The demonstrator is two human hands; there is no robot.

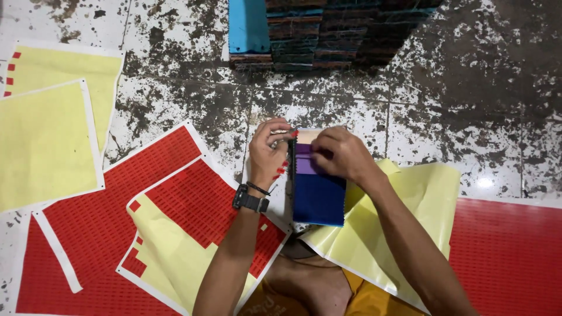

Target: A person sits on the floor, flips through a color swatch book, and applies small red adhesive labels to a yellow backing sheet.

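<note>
Fingers steady: your left hand (pixel 268 153) pinches red stickers (pixel 282 168) beside the swatch book (pixel 316 186) on the floor; your right hand (pixel 339 155) presses its purple swatch (pixel 303 159). Align each sticker squarely before rubbing down.

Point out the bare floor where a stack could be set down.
Bare tile lies right of the fabric swatch stack, above the right red sheet, and between the yellow sheets and the left hand. Crowded: the lower left red sticker sheets and around both hands.
</note>
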